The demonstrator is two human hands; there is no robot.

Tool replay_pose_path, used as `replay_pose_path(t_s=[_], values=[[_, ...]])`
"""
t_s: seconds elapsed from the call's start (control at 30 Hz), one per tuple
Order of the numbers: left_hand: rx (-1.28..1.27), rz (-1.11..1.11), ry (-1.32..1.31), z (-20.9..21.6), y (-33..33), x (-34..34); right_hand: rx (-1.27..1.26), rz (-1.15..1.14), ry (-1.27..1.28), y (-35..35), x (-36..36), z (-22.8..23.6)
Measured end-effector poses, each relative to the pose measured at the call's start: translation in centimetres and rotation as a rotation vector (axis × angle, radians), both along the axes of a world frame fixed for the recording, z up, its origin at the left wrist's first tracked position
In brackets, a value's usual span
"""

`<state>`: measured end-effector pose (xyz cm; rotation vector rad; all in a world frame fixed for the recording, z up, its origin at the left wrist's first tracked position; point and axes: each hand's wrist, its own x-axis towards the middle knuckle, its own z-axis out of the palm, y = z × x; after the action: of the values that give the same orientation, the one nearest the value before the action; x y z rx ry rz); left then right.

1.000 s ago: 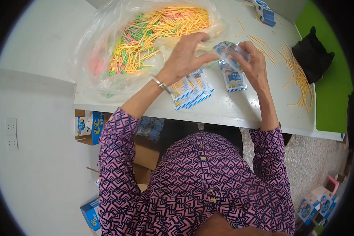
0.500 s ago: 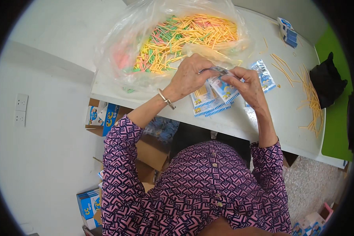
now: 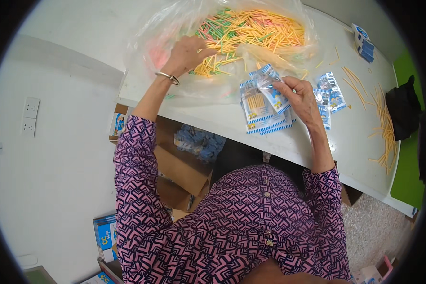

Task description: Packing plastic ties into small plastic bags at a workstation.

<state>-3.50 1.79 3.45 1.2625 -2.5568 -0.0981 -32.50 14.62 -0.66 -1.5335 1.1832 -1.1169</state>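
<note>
Right grip point(image 3: 302, 100) pinched on small packet point(image 3: 272, 90); left hand point(image 3: 187, 53) among coloured sticks point(image 3: 251, 31).

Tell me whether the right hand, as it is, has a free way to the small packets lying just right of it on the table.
Probably yes: the right hand holds a packet, but the small packets lie close beside it on bare white table, with nothing between.

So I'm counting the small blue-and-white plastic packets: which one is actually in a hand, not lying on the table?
The blue-and-white packet pinched in the right hand, lifted above the stack by the table's near edge; the others lie flat on the white table.
</note>
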Motion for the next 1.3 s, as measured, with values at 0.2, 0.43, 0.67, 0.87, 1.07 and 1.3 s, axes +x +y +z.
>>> replay_pose_path(t_s=[0.2,0.43,0.67,0.87,1.07,1.3], values=[[-0.109,0.205,-0.436,-3.8,1.2,0.7,0.038,-0.006,0.007,-0.2,-0.3,-0.1],[-0.110,0.261,-0.348,-5.4,0.6,0.4,0.041,-0.027,-0.013,0.0,-0.1,-0.5],[-0.194,0.325,-0.453,-5.9,0.5,-1.8,0.034,-0.032,-0.025,0.0,0.2,-0.7],[-0.177,0.289,-0.500,-5.3,-0.6,-0.4,0.040,-0.037,-0.078,0.0,0.0,-0.6],[-0.175,0.080,-0.416,-0.3,-1.6,-0.2,0.035,-0.045,-0.053,-0.1,0.0,-0.7],[-0.294,-0.017,-0.684,-3.5,-4.8,-1.0,0.076,-0.033,-0.069,0.0,-0.1,-0.7]])
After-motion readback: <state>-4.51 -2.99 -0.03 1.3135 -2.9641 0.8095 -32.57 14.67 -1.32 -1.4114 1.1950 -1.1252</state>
